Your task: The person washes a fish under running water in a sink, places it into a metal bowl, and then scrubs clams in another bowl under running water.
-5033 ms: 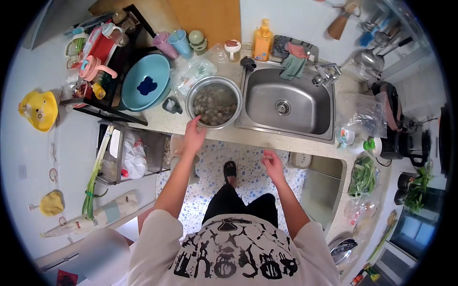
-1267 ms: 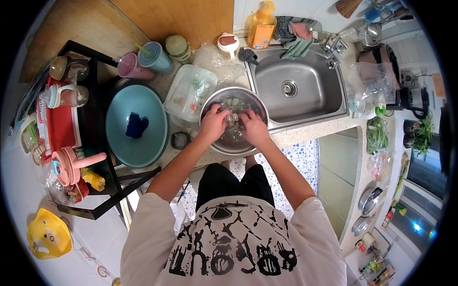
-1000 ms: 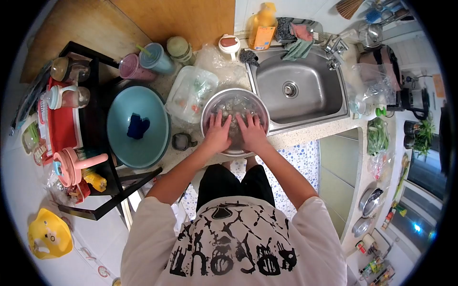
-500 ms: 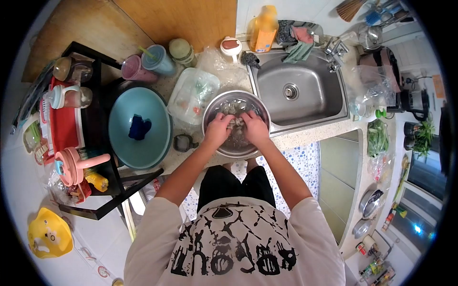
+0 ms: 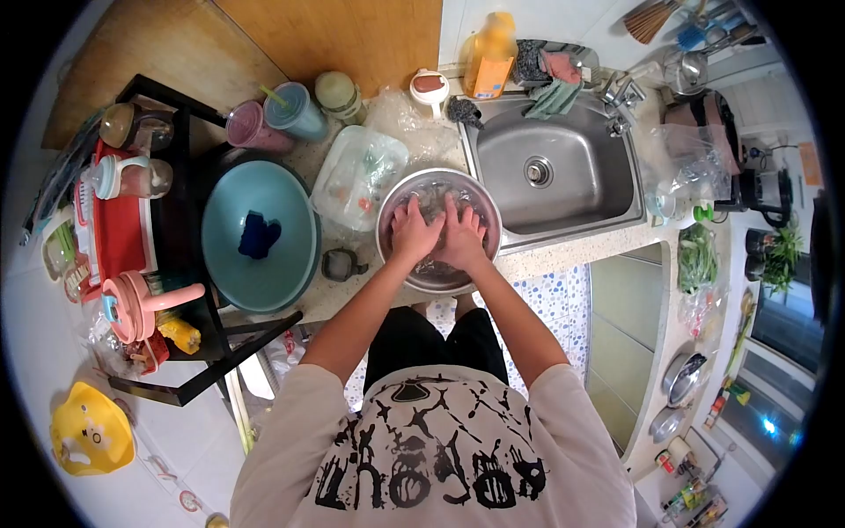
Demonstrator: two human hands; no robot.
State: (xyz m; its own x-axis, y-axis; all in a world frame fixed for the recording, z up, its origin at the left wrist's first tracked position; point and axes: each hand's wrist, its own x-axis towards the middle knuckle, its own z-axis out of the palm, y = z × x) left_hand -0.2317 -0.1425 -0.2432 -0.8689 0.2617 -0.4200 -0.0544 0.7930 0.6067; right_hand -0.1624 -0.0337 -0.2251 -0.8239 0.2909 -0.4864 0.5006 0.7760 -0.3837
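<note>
A round steel bowl [image 5: 438, 283] sits on the counter, holding water and greyish pieces [image 5: 431, 190] too unclear to identify. Inside it, my left hand [image 5: 417, 232] is spread palm down with its fingers apart. My right hand [image 5: 463, 238] lies close beside it, also palm down, its fingers spread over the contents. Neither hand grips anything visible; the pieces beneath them are mostly hidden.
Right of the bowl is a steel sink [image 5: 572, 167] with a faucet [image 5: 620, 97]. A clear plastic container [image 5: 339, 198] and a blue basin [image 5: 299, 189] holding a dark blue cloth [image 5: 258, 236] stand left. A small dark glass cup [image 5: 341, 264] sits near the counter's edge.
Both hands were closed around greyish pieces in the middle of the bowl. Now the fingers are opened out and spread flat, and the pieces are let go.
</note>
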